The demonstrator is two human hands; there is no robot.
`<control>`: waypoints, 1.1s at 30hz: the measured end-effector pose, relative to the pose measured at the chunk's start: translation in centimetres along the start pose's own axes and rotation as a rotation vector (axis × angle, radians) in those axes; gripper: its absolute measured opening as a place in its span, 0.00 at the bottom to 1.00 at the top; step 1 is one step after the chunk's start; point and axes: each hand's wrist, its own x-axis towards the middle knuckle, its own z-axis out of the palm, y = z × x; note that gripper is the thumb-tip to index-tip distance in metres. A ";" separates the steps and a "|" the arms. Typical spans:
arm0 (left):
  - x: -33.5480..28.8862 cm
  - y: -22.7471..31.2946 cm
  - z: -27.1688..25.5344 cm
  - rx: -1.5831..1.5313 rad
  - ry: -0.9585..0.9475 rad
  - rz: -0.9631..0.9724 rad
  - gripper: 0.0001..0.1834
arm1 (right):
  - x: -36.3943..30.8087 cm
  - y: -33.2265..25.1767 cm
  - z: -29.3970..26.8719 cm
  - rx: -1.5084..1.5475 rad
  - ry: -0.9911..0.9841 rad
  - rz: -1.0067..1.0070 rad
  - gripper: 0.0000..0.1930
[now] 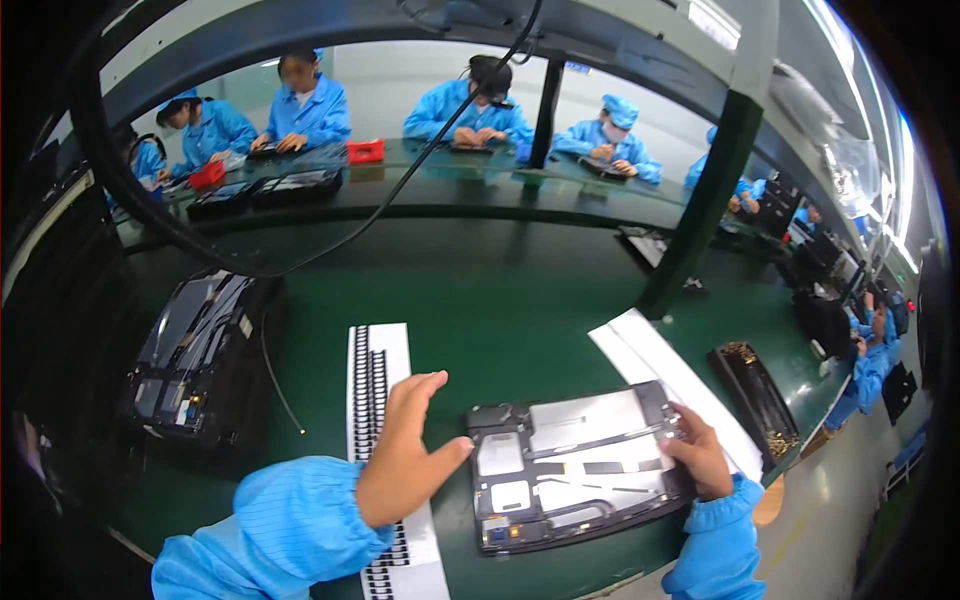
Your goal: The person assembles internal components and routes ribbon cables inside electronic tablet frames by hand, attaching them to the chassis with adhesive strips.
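A tablet-like device with its back off (590, 440) lies before me, silver panels, dark frame and ribbon cables showing. My right hand (704, 456) grips its right edge, thumb on top and the other fingers at the far side. To the left of the device, my left hand (408, 455) is raised with thumb and fingers apart, holding nothing. Under that hand runs a white sheet (425, 560) bearing rows of small black strips (370, 400). Blue cuffed sleeves cover both my forearms.
At left stands a black tray stack (200, 350) of similar devices, a thin cable (283, 390) beside it. White strips (670, 390) lie behind my right hand, near a black box of small brass-coloured parts (755, 400). A green post (700, 200) rises beyond; people in blue work across the bench.
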 end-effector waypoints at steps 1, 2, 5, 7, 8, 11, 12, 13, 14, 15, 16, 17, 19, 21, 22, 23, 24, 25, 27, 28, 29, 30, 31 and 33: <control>-0.1 0.6 -2.0 0.033 -0.069 0.022 0.29 | 0.0 0.0 0.2 0.003 0.061 -0.044 0.31; -0.4 0.3 -3.2 0.023 -0.144 0.008 0.26 | 0.1 0.2 -0.5 -0.149 0.062 -0.023 0.30; -3.2 -1.6 -5.1 0.486 -0.270 0.203 0.23 | 0.5 -1.6 0.3 -0.593 0.122 -0.005 0.23; -3.8 -1.6 -5.3 0.525 -0.326 0.207 0.22 | 1.2 -2.2 0.7 -1.043 0.194 -0.489 0.17; -4.2 -1.1 -5.5 0.571 -0.363 0.208 0.22 | 1.1 -3.7 2.2 -0.976 0.265 -0.441 0.13; -3.9 -1.1 -6.0 0.560 -0.353 0.201 0.22 | 2.5 -6.6 6.8 -0.762 0.068 -0.464 0.12; -2.9 -1.9 -5.7 0.518 -0.275 0.230 0.22 | 2.8 -7.0 8.0 -0.738 0.002 -0.487 0.12; -1.8 -2.8 -5.3 0.478 -0.195 0.255 0.23 | 3.3 -7.2 9.3 -0.713 -0.065 -0.512 0.12; -0.8 -3.3 -5.2 0.490 -0.125 0.237 0.23 | 3.7 -7.6 10.8 -0.627 -0.169 -0.444 0.12; -0.4 -3.0 -5.9 0.529 -0.058 0.188 0.23 | 4.1 -8.4 13.0 -0.518 -0.296 -0.398 0.12; 0.4 -4.5 -5.5 0.582 -0.048 0.197 0.24 | 5.0 -8.5 15.1 -0.523 -0.338 -0.415 0.10; 0.5 -4.8 -6.0 0.668 -0.020 0.196 0.24 | 5.5 -9.4 17.5 -0.507 -0.401 -0.458 0.10; 0.2 -6.8 -5.7 0.769 -0.022 0.206 0.25 | 7.3 -9.3 22.6 -0.526 -0.433 -0.459 0.07; 0.3 -6.8 -5.4 0.757 -0.019 0.217 0.25 | 9.3 -8.3 26.5 -0.599 -0.324 -0.426 0.06; 0.2 -6.8 -5.3 0.757 -0.014 0.215 0.26 | 10.1 -7.6 27.8 -0.603 -0.335 -0.428 0.06; 0.2 -6.7 -5.2 0.755 -0.011 0.212 0.26 | 10.7 -6.9 29.0 -0.627 -0.285 -0.415 0.06; 0.3 -6.8 -5.1 0.752 -0.005 0.199 0.26 | 10.9 -6.9 29.9 -0.653 -0.237 -0.402 0.06; 0.3 -6.8 -5.0 0.747 -0.004 0.200 0.26 | 10.9 -7.0 30.4 -0.659 -0.249 -0.400 0.06; 0.5 -7.1 -4.8 0.717 -0.017 0.196 0.26 | 10.8 -6.9 30.6 -0.700 -0.237 -0.442 0.06; 0.7 -7.1 -4.8 0.711 -0.021 0.182 0.26 | 11.2 -6.5 30.8 -0.734 -0.197 -0.480 0.06; 1.0 -7.2 -4.7 0.703 -0.029 0.170 0.26 | 11.6 -6.3 31.0 -0.756 -0.201 -0.507 0.05; 1.2 -7.4 -4.6 0.697 -0.022 0.187 0.26 | 11.9 -6.3 30.9 -0.700 -0.160 -0.515 0.08; 0.9 -7.3 -5.2 0.721 0.001 0.194 0.26 | 11.4 -6.8 31.5 -0.708 -0.153 -0.513 0.08; 0.7 -6.7 -6.0 0.748 -0.021 0.150 0.27 | 10.9 -7.7 32.2 -0.727 -0.173 -0.496 0.08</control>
